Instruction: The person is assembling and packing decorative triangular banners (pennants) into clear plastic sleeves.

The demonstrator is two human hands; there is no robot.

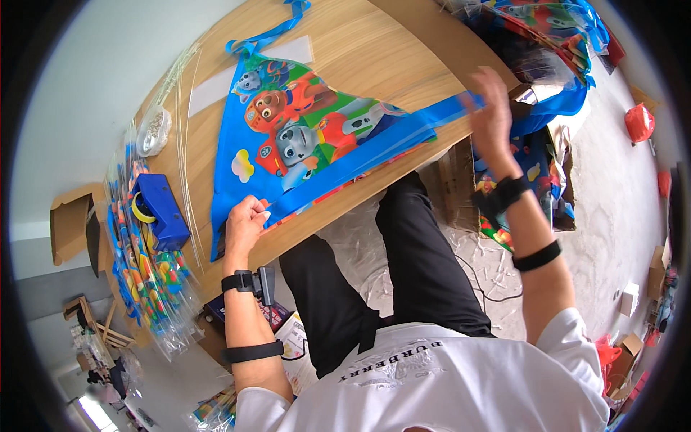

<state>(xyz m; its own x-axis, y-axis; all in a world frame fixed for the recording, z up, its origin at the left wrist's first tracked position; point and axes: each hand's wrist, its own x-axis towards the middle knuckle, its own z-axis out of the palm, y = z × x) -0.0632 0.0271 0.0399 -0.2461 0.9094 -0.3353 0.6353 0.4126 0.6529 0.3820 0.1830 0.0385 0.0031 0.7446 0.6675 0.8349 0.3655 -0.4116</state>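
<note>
Centrally, the left hand (246,219) pinches one end of a wide blue band (374,150) between thumb and fingers, at the near left corner of a printed apron (317,144). The right hand (493,111) is at the band's other end, beyond the table's edge — motion blur hides its fingertips, so whether they pinch the band cannot be told. Between the hands the band runs slantwise along the apron's near edge. The apron, bearing cartoon dogs on blue and green, lies spread on a wood-grained table (389,54), its blue neck strap (248,45) trailing toward the far side; a white sheet (212,90) shows partly beneath it. To the left are a clear round container (153,133), a blue tape dispenser (162,212) and plastic-wrapped printed goods (144,270) — to the far right, a pile of bagged goods (547,25).
</note>
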